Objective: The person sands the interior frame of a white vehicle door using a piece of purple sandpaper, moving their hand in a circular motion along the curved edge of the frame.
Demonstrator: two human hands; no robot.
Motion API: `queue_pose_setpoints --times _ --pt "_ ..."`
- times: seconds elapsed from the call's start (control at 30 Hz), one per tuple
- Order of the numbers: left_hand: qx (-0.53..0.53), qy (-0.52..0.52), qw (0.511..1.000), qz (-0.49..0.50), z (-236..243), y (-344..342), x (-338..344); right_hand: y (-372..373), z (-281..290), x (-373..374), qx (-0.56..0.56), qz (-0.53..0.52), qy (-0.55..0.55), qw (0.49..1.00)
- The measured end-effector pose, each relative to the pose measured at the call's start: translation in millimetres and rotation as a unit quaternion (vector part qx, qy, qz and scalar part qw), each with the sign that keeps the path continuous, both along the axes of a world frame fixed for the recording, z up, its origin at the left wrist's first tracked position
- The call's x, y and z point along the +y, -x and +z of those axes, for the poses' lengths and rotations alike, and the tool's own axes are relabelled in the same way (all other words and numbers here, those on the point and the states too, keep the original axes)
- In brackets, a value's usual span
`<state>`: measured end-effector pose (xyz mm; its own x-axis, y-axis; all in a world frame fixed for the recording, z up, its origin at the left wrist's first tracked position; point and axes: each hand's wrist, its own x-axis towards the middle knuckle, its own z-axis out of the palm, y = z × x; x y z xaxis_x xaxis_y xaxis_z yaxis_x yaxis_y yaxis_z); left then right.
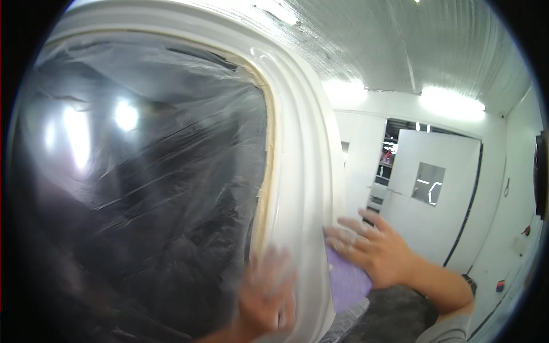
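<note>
While the left hand (264,297) lies open on the white frame (309,171), the right hand (374,248) presses a purple pad (346,283) flat.

**Two hands working on a white masked panel**

The right hand (374,248) is pressing a purple sanding sheet (346,280) flat against the white frame (306,171), fingers spread and dusted white. The left hand (266,297), blurred, is lying open on the same frame just beside the sheet. Clear plastic film (143,188), edged with tan tape (264,188), is covering the opening beyond the left hand.
</note>
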<state>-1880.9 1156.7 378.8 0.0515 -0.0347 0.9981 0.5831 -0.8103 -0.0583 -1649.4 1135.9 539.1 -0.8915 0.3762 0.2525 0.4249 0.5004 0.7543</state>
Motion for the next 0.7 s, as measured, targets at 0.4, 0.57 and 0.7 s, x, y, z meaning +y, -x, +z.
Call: queue_pose_setpoints --times 0.4,0.57,0.7 --pt "0.087 -0.024 0.877 0.472 239.5 -17.1 101.0 -128.8 -125.9 42.1 0.394 0.257 0.218 0.855" --pt "0.149 0.089 0.905 0.389 112.3 -72.4 49.3 -146.0 -175.3 79.7 0.561 0.305 0.200 0.743" --pt "0.139 0.160 0.926 0.314 59.1 -102.2 -14.8 -105.9 -167.4 85.3 0.613 0.355 0.464 0.531"
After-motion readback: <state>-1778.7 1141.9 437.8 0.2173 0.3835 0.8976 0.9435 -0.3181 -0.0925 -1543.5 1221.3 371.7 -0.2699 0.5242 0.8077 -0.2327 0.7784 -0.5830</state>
